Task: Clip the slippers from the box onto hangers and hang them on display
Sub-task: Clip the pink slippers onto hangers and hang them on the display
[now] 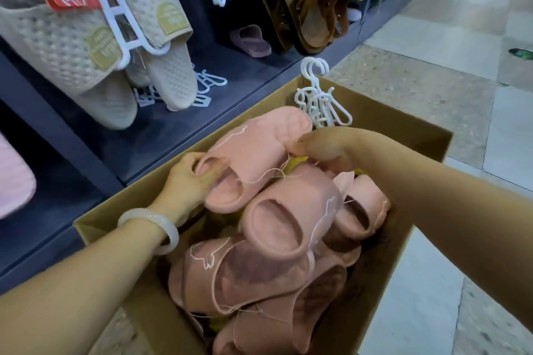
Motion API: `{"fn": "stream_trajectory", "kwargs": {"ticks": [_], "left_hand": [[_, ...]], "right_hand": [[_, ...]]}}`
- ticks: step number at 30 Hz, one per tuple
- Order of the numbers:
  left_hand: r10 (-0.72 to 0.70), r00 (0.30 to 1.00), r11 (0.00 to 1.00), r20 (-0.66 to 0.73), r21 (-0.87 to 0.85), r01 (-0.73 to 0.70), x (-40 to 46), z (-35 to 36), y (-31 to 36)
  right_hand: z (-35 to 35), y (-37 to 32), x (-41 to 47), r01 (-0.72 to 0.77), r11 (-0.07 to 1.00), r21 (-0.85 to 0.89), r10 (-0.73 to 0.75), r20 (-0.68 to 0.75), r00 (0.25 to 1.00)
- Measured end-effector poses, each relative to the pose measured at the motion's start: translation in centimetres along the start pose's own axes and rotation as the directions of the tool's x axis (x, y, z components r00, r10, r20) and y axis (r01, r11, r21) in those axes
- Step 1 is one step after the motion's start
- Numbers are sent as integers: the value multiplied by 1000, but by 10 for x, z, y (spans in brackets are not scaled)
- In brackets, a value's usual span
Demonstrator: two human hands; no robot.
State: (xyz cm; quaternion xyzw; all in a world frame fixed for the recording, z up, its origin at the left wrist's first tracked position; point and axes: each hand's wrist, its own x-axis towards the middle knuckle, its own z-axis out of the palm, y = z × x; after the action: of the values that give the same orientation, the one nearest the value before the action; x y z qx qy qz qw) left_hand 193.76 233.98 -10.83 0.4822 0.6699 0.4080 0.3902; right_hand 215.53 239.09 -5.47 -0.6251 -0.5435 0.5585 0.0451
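A pale tiled floor carries the cardboard box, set against the front edge of a dark low shelf. On that shelf lie loose white hangers and a mauve slipper.

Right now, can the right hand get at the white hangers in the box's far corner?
Probably yes. The right hand grips the top pink slipper just beside the white hangers; nothing lies between, but it must let go first.

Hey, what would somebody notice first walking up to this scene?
The cardboard box heaped with pink slippers, at centre. The left hand and right hand both grip the top slipper. White hangers stick up at the box's far corner, and beige slippers hang upper left.
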Motion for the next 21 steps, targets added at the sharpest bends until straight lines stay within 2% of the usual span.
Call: {"fn": "stream_trajectory", "kwargs": {"ticks": [3, 6, 8, 11, 12, 14, 16, 17, 19, 21], "left_hand": [[56, 994, 998, 95, 33, -59, 5, 0, -1], [87, 982, 991, 170, 81, -102, 8, 7, 0], [89, 973, 993, 212, 53, -102, 8, 13, -2], [91, 972, 994, 215, 37, -101, 4, 20, -3], [88, 976, 993, 197, 58, -102, 2, 22, -1], [47, 990, 995, 135, 83, -59, 3, 26, 8], [-21, 994, 999, 108, 27, 18, 8, 28, 22], [-35, 994, 999, 100, -8, 36, 12, 27, 29], [-71, 996, 997, 57, 21, 70, 19, 22, 42], [-78, 997, 993, 10, 93, 77, 28, 16, 50]], "right_hand": [[11, 4, -7, -54, 997, 50, 50, 73, 996], [19, 3, -18, -32, 989, 145, 28, 30, 999], [25, 6, -23, -33, 986, 166, 27, 38, 999], [33, 13, -24, -139, 926, 351, 55, 238, 970], [33, 16, -24, -156, 903, 401, 64, 234, 970], [32, 18, -16, -157, 871, 465, 114, 120, 986], [28, 15, -17, -140, 823, 551, 158, 15, 987], [25, 14, -14, -99, 738, 668, 136, -4, 991], [22, 6, -18, 9, 438, 899, 62, -41, 997], [26, 0, -23, 75, 165, 983, 39, -83, 996]]}}
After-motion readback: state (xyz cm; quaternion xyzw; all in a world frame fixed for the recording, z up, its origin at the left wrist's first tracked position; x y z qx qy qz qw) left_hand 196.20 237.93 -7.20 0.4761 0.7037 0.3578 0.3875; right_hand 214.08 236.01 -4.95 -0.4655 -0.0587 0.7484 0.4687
